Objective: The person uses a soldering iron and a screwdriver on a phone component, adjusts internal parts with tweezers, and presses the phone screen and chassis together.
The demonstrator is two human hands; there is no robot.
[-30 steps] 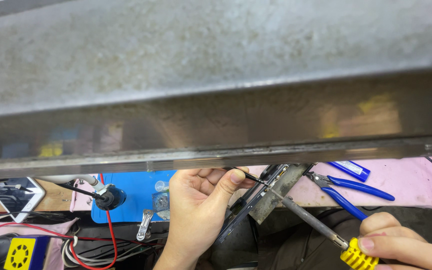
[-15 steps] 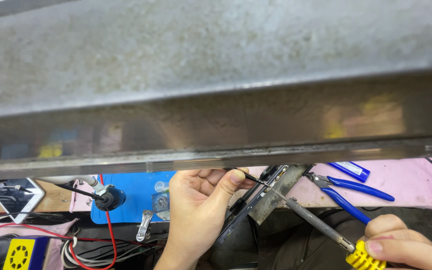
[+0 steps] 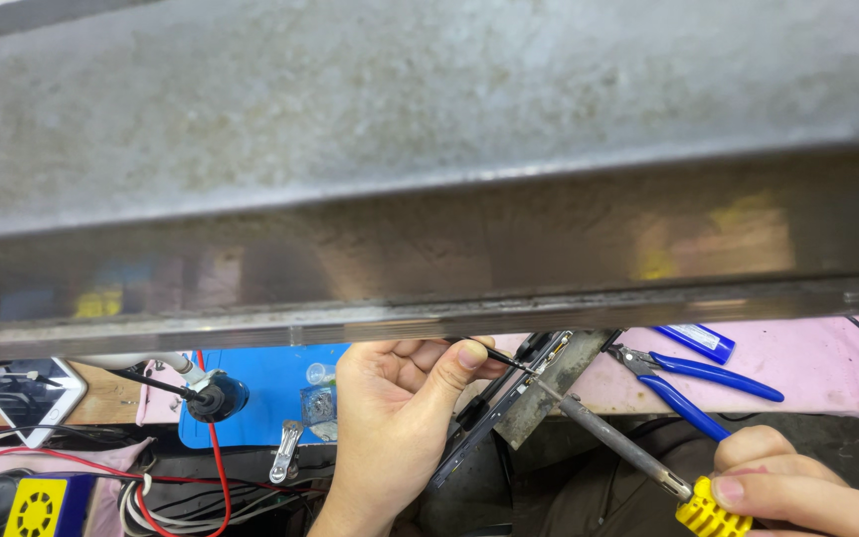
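Note:
My left hand reaches up from below and pinches a thin black wire between thumb and fingers, against a dark, narrow electronic device that stands tilted on edge. My right hand, at the bottom right, grips the yellow handle of a soldering iron. Its metal shaft slants up-left, with the tip at the device near the wire. The upper ends of the device and wire are hidden behind a metal beam.
A wide grey metal beam fills the upper two thirds of the view. Below it lie blue-handled pliers and a blue tube on a pink mat, tweezers by a blue mat, a phone and red wires.
My right hand and the soldering iron dipped slightly down and right, then came back. My left hand, the wire and the device have stayed in place.

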